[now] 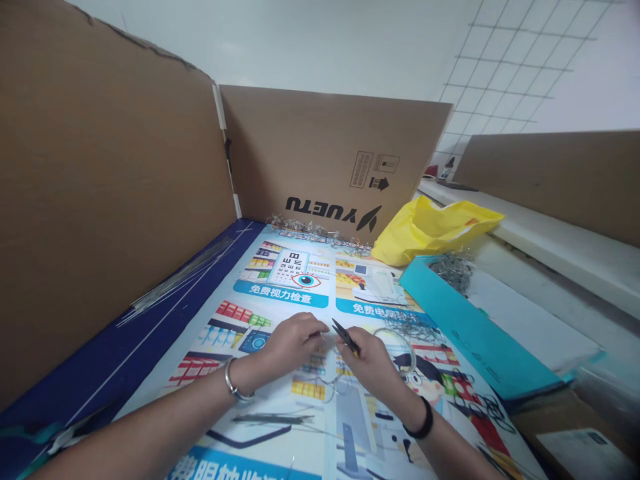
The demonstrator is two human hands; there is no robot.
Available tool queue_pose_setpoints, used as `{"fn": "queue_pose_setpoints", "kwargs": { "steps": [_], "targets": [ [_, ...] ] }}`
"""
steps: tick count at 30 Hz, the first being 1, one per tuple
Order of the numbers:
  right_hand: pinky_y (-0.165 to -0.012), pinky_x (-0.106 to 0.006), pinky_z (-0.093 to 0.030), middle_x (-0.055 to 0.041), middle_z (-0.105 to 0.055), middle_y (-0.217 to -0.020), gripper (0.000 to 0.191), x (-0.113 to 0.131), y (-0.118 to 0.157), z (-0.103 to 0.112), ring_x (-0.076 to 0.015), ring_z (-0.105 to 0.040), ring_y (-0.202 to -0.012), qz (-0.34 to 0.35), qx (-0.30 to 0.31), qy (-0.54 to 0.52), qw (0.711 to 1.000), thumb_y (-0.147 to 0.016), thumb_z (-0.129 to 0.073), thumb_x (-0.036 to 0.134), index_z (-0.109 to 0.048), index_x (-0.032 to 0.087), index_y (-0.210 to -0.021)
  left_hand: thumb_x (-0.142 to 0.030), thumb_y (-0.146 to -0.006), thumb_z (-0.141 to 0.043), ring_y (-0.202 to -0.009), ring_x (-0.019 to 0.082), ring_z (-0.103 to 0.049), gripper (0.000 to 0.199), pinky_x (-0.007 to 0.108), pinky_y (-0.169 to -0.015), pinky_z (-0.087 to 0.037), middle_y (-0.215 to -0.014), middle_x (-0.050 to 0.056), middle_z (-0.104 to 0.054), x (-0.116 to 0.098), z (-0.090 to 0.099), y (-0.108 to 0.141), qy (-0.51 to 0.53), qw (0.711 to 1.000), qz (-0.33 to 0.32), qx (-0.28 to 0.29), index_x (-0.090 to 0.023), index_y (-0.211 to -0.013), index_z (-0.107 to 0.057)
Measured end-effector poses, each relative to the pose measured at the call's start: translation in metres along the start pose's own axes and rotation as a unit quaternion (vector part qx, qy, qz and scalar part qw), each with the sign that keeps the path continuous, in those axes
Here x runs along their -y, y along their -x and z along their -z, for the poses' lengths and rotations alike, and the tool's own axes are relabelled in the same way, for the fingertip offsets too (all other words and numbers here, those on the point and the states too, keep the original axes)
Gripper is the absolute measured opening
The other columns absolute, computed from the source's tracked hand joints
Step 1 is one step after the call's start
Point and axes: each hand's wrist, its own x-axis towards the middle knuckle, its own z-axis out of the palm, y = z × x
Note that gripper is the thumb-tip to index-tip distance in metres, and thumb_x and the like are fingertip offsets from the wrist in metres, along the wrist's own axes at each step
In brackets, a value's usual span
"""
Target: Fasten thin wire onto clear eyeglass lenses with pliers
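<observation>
My right hand [373, 360], with a black band at the wrist, is closed around small pliers [344, 335]. Their dark, pointed jaws angle up and left toward my other hand. My left hand [295, 341], wearing a silver bangle, has its thumb and fingers pinched together just left of the jaws. Whatever sits in that pinch is too small to make out. Beside my right hand lies a loop of pale wire [413, 357], and behind it a tangle of thin wire pieces [407, 325]. A bundle of short straight wires [275, 419] rests below my left hand.
A printed poster [320, 320] covers the work surface. Cardboard panels [310, 147] stand at the back and left. Long straight wires [183, 273] lie along the left panel. At right are a yellow bag [425, 230] and a teal box [470, 333] with a wire heap [453, 272].
</observation>
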Motion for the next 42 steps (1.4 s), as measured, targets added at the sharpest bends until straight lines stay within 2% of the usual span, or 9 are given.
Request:
{"fn": "queue_pose_setpoints", "kwargs": {
  "steps": [5, 10, 13, 16, 19, 22, 35, 42],
  "targets": [
    [-0.058, -0.025, -0.036, -0.0015, -0.057, -0.067, 0.016, -0.002, 0.000, 0.000, -0.0152, -0.053, -0.063, -0.009, 0.004, 0.014, 1.000, -0.081, -0.044, 0.026, -0.056, 0.019, -0.073, -0.016, -0.074, -0.054, -0.073, 0.014, -0.057, 0.013, 0.024, -0.067, -0.043, -0.079, 0.000, -0.066, 0.003, 0.006, -0.006, 0.127, 0.987, 0.093, 0.041, -0.020, -0.080, -0.066],
    [-0.057, -0.025, -0.034, -0.0005, -0.054, -0.066, 0.017, -0.002, 0.000, 0.000, -0.0148, -0.051, -0.062, -0.013, 0.006, 0.022, 1.000, -0.082, -0.043, 0.027, -0.053, 0.020, -0.070, -0.018, -0.075, -0.052, -0.071, 0.013, -0.057, 0.012, 0.023, -0.066, -0.041, -0.074, -0.001, -0.065, 0.000, 0.010, -0.007, 0.133, 0.985, 0.101, 0.052, -0.018, -0.073, -0.064],
    [-0.057, -0.025, -0.034, -0.0001, -0.053, -0.065, 0.017, -0.001, 0.001, 0.000, -0.0146, -0.050, -0.062, -0.008, 0.009, 0.028, 1.000, -0.081, -0.044, 0.026, -0.051, 0.020, -0.068, -0.015, -0.077, -0.049, -0.070, 0.013, -0.057, 0.015, 0.023, -0.065, -0.041, -0.074, -0.001, -0.064, -0.003, 0.009, -0.005, 0.070, 0.994, 0.067, 0.046, -0.018, -0.073, -0.063],
    [-0.059, -0.025, -0.034, -0.0003, -0.052, -0.065, 0.017, -0.001, 0.001, -0.002, -0.0147, -0.049, -0.063, 0.005, 0.008, 0.037, 0.999, -0.081, -0.043, 0.025, -0.050, 0.020, -0.067, -0.013, -0.081, -0.046, -0.073, 0.015, -0.056, 0.017, 0.026, -0.068, -0.041, -0.076, 0.002, -0.064, -0.005, 0.007, -0.002, -0.041, 0.998, -0.007, 0.036, -0.018, -0.077, -0.063],
    [-0.060, -0.025, -0.034, -0.0007, -0.052, -0.067, 0.015, -0.002, 0.001, -0.004, -0.0148, -0.049, -0.065, 0.017, 0.009, 0.044, 0.999, -0.081, -0.044, 0.023, -0.050, 0.020, -0.067, -0.013, -0.082, -0.046, -0.072, 0.018, -0.056, 0.017, 0.030, -0.068, -0.040, -0.075, 0.004, -0.064, -0.006, 0.005, 0.000, -0.159, 0.984, -0.068, 0.038, -0.017, -0.077, -0.062],
    [-0.062, -0.025, -0.034, -0.0011, -0.053, -0.068, 0.014, -0.002, 0.001, -0.005, -0.0151, -0.049, -0.066, 0.027, 0.013, 0.049, 0.998, -0.080, -0.044, 0.022, -0.050, 0.020, -0.068, -0.012, -0.082, -0.047, -0.070, 0.017, -0.054, 0.014, 0.030, -0.066, -0.038, -0.071, 0.003, -0.061, -0.006, 0.004, 0.002, -0.219, 0.969, -0.108, 0.043, -0.016, -0.077, -0.059],
    [-0.060, -0.025, -0.031, 0.0000, -0.049, -0.066, 0.014, 0.001, 0.002, -0.007, -0.0143, -0.046, -0.065, 0.057, 0.011, 0.061, 0.996, -0.078, -0.043, 0.017, -0.042, 0.020, -0.064, -0.008, -0.081, -0.051, -0.074, 0.018, -0.049, 0.009, 0.032, -0.065, -0.036, -0.075, 0.004, -0.057, -0.010, 0.004, 0.005, -0.300, 0.930, -0.205, 0.056, -0.015, -0.075, -0.055],
    [-0.059, -0.025, -0.032, -0.0003, -0.051, -0.066, 0.015, 0.003, 0.001, -0.004, -0.0143, -0.047, -0.065, 0.050, 0.019, 0.062, 0.997, -0.078, -0.043, 0.017, -0.045, 0.020, -0.064, -0.007, -0.083, -0.046, -0.073, 0.017, -0.049, 0.014, 0.031, -0.065, -0.037, -0.073, 0.004, -0.056, -0.009, 0.005, 0.004, -0.281, 0.937, -0.201, 0.053, -0.016, -0.074, -0.054]
  ]
}}
